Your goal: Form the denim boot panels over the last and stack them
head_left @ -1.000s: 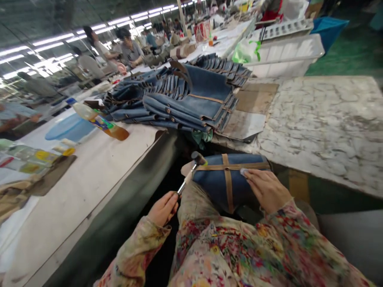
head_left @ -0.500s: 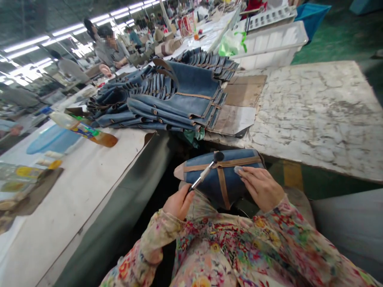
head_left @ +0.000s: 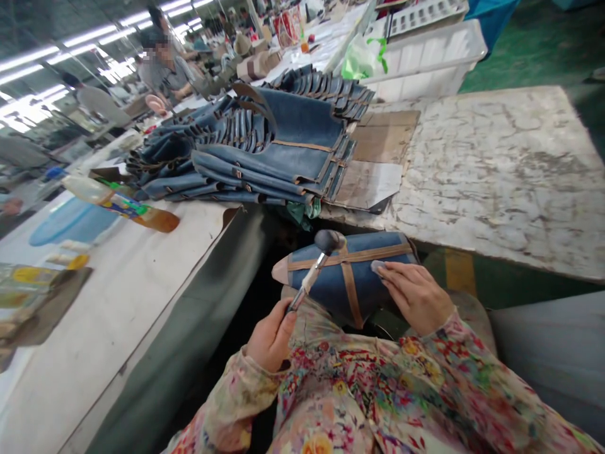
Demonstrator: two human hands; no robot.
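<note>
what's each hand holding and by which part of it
The left hand grips a hammer low on its handle. The right hand pinches a small pale piece; the gripped end is hidden.

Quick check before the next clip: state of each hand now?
Left hand: closed, holding a mallet.
Right hand: closed, fingertips pinching a small pale object over the blue piece.

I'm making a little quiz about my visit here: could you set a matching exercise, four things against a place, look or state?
Things
1. hammer
2. blue piece by the right hand
3. bottle on the left table
4. crate

Descriptions
A. contains orange-brown liquid
B. white, beyond the cracked tabletop
C. gripped in the left hand
D. crossed by tan strips

Pairs: 1-C, 2-D, 3-A, 4-B
</note>
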